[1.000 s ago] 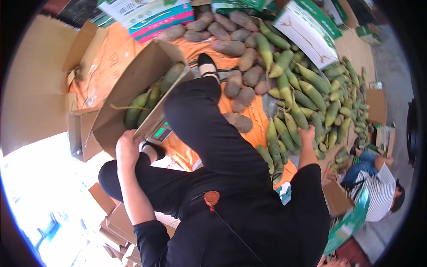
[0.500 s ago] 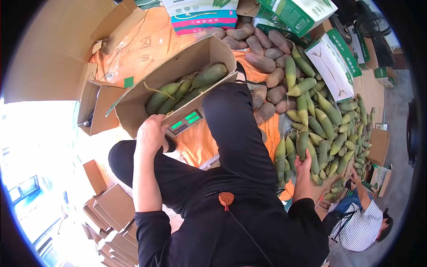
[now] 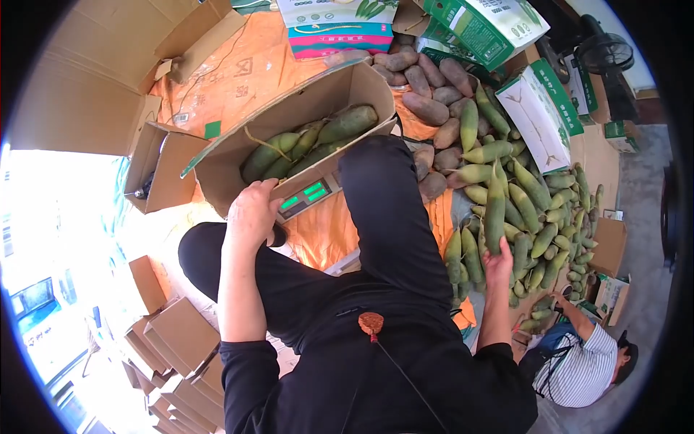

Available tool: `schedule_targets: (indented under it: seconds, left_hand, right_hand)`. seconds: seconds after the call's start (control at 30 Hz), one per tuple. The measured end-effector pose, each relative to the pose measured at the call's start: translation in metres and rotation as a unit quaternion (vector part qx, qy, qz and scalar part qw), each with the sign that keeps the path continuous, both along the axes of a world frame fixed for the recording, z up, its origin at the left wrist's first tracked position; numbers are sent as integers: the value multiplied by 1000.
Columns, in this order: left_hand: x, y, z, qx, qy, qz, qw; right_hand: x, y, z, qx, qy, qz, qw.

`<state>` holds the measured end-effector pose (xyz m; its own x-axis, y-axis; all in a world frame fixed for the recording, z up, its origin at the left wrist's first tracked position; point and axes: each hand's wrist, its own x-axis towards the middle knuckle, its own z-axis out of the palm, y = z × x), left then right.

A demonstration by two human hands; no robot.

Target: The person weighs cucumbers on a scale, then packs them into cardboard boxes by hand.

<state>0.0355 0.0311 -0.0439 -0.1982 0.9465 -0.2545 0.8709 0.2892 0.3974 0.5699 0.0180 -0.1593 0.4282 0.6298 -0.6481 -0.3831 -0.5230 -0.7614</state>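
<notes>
My right hand [image 3: 497,265] is closed around the lower end of a long green radish [image 3: 495,206], which points up and away over the pile of green radishes [image 3: 538,195]. My left hand [image 3: 253,211] grips the near corner of an open cardboard box [image 3: 224,170], fingers bent over its rim. Several green radishes [image 3: 311,141] lie inside that box. Beside the box's near side, a scale display [image 3: 305,197] with lit green digits shows next to my left hand.
Reddish-brown radishes [image 3: 425,108] lie beyond my knee on an orange sheet [image 3: 246,69]. Printed cartons [image 3: 491,29] stand at the back, near a black fan [image 3: 606,54]. Folded cardboard boxes [image 3: 181,336] are stacked at left. Another person [image 3: 578,365] in a striped shirt works at lower right.
The green radish in my right hand has risen slightly off the pile, its tip now over other radishes. My left hand stays at the box corner. The view has shifted slightly.
</notes>
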Motion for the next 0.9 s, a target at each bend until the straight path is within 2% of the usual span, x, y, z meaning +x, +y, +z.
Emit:
schedule_targets:
  seconds: [0.07,0.2,0.27,0.4,0.47,0.53,0.6,0.67,0.8,0.9]
  left_hand:
    - [-2,-1,-5,6,2,-8,1000]
    - [-3,-2,-5,13,-1,-12,1000]
    - [-4,-2,-4,14,-2,-11,1000]
    - [-3,-1,-1,8,-5,-7,1000]
    - [-4,0,-1,7,-3,-10,1000]
    - [-4,0,-2,5,-1,-17,1000]
    - [-6,0,-6,25,-6,6,1000]
    - [-4,1,-4,4,-17,3,1000]
    - [-2,1,-3,7,-9,-6,1000]
    - [-2,3,-3,-8,-26,-10,1000]
  right_hand:
    - [-14,31,35,95,-57,103,988]
    - [-65,97,120,171,-198,218,940]
    - [-91,126,157,247,-242,313,885]
    - [-170,165,211,379,-221,439,784]
    - [-216,180,216,490,-279,471,678]
    - [-257,182,227,452,-313,542,635]
    - [-295,186,223,539,-438,510,507]
    - [-329,182,229,498,-508,566,417]
    - [-386,167,251,408,-533,682,291]
    - [-430,162,214,412,-531,708,216]
